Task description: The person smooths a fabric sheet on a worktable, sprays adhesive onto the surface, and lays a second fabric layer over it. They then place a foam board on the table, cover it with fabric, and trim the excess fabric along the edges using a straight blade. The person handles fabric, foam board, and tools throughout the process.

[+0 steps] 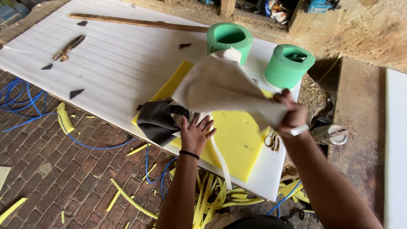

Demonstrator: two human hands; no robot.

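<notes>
My right hand [289, 111] grips a corner of a beige cloth [220, 87] and lifts it above a yellow foam sheet [237, 140]. With fingers spread, my left hand [196, 135] presses flat on the sheet's near left part, beside a dark grey piece of fabric [157, 121] and a white strip [220, 159]. The raised cloth hides the middle of the foam sheet. Two green foam cylinders [229, 39] [288, 65] stand upright just behind the cloth.
A white corrugated board [114, 63] serves as the work surface. Scissors [68, 47] and a wooden slat [135, 23] lie at its far left. Blue cable [25, 104] and yellow foam offcuts [212, 201] litter the brick floor. A wooden bench [358, 127] stands right.
</notes>
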